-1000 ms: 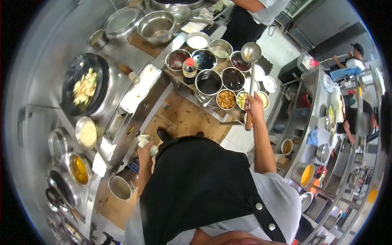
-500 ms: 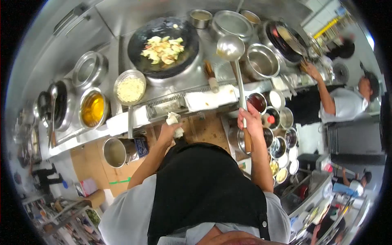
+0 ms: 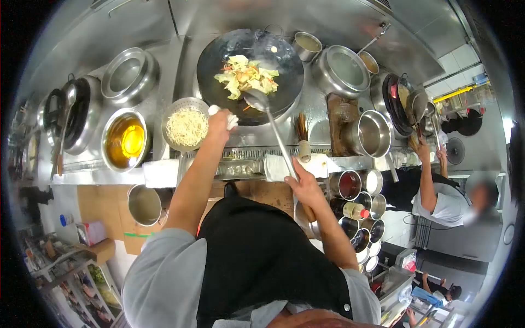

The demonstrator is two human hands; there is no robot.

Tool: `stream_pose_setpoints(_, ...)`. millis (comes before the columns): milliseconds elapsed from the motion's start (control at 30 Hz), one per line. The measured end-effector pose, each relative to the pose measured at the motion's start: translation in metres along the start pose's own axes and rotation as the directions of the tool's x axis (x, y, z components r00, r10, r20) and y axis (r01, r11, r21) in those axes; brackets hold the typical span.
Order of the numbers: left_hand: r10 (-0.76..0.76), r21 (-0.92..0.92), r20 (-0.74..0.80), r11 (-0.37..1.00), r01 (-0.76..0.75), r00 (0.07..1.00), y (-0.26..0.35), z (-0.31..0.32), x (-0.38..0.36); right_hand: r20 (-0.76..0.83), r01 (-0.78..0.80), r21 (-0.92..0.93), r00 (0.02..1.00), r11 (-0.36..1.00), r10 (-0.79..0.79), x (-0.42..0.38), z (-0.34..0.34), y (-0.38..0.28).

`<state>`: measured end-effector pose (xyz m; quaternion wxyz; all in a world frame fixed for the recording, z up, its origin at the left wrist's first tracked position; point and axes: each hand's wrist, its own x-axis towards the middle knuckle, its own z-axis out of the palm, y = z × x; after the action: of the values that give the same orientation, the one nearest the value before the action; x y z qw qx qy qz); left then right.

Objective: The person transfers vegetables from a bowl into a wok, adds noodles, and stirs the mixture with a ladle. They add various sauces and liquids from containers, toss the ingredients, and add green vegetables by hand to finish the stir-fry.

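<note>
Now | L hand [image 3: 219, 126]: cloth [image 3: 232, 121] | R hand [image 3: 305, 185]: ladle [image 3: 279, 132] | btl lbl [image 3: 352, 210] (illegible)

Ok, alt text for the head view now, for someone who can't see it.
The right hand holds a ladle in a wok of chopped leafy vegetables; the left hand grips a white cloth near the wok's rim. To the left sit a strainer of pale shreds and a bowl of clear yellow liquid.
</note>
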<state>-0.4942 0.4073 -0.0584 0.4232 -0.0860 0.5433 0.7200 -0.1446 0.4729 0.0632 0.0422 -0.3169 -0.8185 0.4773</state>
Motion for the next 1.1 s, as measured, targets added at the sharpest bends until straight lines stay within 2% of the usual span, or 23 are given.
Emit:
stream_pose_setpoints(67,0.043,-0.023,0.079,0.999,-0.041,0.996,-0.007,0.007,-0.031,0.154,-0.079,-0.062,0.984,0.995,0.088,-0.002,-0.030,-0.033)
stream_pose_setpoints(100,-0.014,-0.041,0.009,0.999,0.014,1.000,0.009,0.027,-0.077,0.195,-0.058,-0.114,0.978,0.992,0.079,-0.001,-0.042,-0.037)
stream_pose_setpoints(133,-0.023,-0.031,-0.016,0.999,0.022,1.000,0.013,0.035,-0.092,0.235,-0.032,-0.165,0.969,0.986,0.071,-0.001,-0.055,-0.041)
stream_pose_setpoints(167,-0.034,-0.024,-0.048,0.999,0.033,0.998,0.011,0.034,-0.101,0.206,0.261,-0.259,0.955,0.930,-0.211,0.007,-0.058,-0.013)
stream_pose_setpoints(233,0.009,-0.053,-0.002,0.999,-0.009,1.000,-0.006,0.030,-0.072,0.237,0.056,-0.300,0.971,0.952,0.018,0.033,-0.065,-0.025)
stream_pose_setpoints(300,0.012,-0.066,-0.030,0.998,-0.014,0.999,-0.020,0.023,-0.070,0.112,0.072,-0.521,0.994,0.851,-0.016,0.071,-0.053,-0.006)
stream_pose_setpoints(367,0.066,-0.109,-0.042,0.992,-0.070,0.997,-0.040,0.008,-0.095,0.008,0.098,-0.506,0.994,0.857,-0.109,0.093,-0.045,0.009)
stream_pose_setpoints(400,0.091,-0.072,-0.056,0.993,-0.095,0.994,-0.066,-0.015,-0.098,-0.041,0.110,-0.492,0.988,0.864,-0.149,0.098,-0.045,0.014)
stream_pose_setpoints(433,0.114,-0.026,-0.070,0.993,-0.116,0.991,-0.088,-0.035,-0.105,-0.059,0.140,-0.435,0.981,0.890,-0.184,0.091,-0.048,0.021)
stream_pose_setpoints(500,0.075,-0.051,-0.175,0.995,-0.085,0.982,-0.086,-0.026,-0.152,-0.092,0.207,-0.319,0.964,0.925,-0.248,0.058,-0.046,0.036)
stream_pose_setpoints(533,0.164,-0.072,-0.161,0.982,-0.177,0.973,-0.088,-0.024,-0.154,-0.130,0.250,-0.207,0.951,0.946,-0.280,0.032,-0.041,0.034)
stream_pose_setpoints(567,0.189,-0.111,-0.145,0.972,-0.206,0.971,-0.062,-0.003,-0.169,-0.161,0.273,-0.147,0.942,0.951,-0.295,0.015,-0.029,0.046)
stream_pose_setpoints(600,0.123,-0.116,-0.140,0.983,-0.139,0.983,-0.033,0.018,-0.177,-0.186,0.294,-0.089,0.934,0.952,-0.306,0.001,-0.015,0.066)
stream_pose_setpoints(633,0.157,-0.174,-0.026,0.972,-0.159,0.987,-0.026,0.013,-0.148,-0.189,0.300,-0.064,0.933,0.952,-0.306,-0.004,-0.008,0.077)
stream_pose_setpoints(667,0.112,-0.199,-0.123,0.971,-0.135,0.986,-0.014,0.028,-0.133,-0.192,0.305,-0.039,0.932,0.952,-0.307,-0.008,-0.002,0.087)
stream_pose_setpoints(733,0.168,-0.125,-0.071,0.976,-0.176,0.983,-0.017,0.027,-0.092,-0.163,0.287,-0.053,0.942,0.956,-0.292,0.003,-0.001,0.092)
stream_pose_setpoints(800,0.191,-0.136,0.109,0.975,-0.176,0.975,-0.021,0.017,-0.048,-0.226,0.342,0.006,0.916,0.940,-0.332,0.015,-0.003,0.072)
stream_pose_setpoints(833,0.188,-0.136,0.202,0.977,-0.163,0.961,-0.014,0.022,-0.055,-0.209,0.311,0.127,0.937,0.942,-0.281,0.019,-0.003,0.066)
stream_pose_setpoints(867,0.172,-0.035,0.164,0.985,-0.169,0.971,-0.006,0.028,-0.060,-0.191,0.273,0.247,0.954,0.930,-0.229,0.023,-0.003,0.060)
stream_pose_setpoints(967,0.098,-0.064,0.197,0.994,-0.087,0.975,-0.014,0.016,-0.050,-0.055,0.088,0.625,0.996,0.776,-0.068,0.019,-0.005,0.011)
stream_pose_setpoints(1000,0.049,-0.010,0.228,0.999,-0.048,0.972,-0.017,0.010,-0.064,-0.094,0.100,0.595,0.994,0.798,-0.054,0.020,0.002,0.009)
stream_pose_setpoints(1033,0.083,-0.081,0.368,0.995,-0.057,0.926,-0.026,-0.007,-0.075,-0.086,0.127,0.612,0.992,0.780,-0.094,0.016,0.010,0.005)
stream_pose_setpoints(1100,0.204,-0.039,0.238,0.979,-0.201,0.949,-0.068,-0.039,-0.137,-0.018,0.137,0.660,0.986,0.738,-0.167,-0.001,0.037,-0.004)
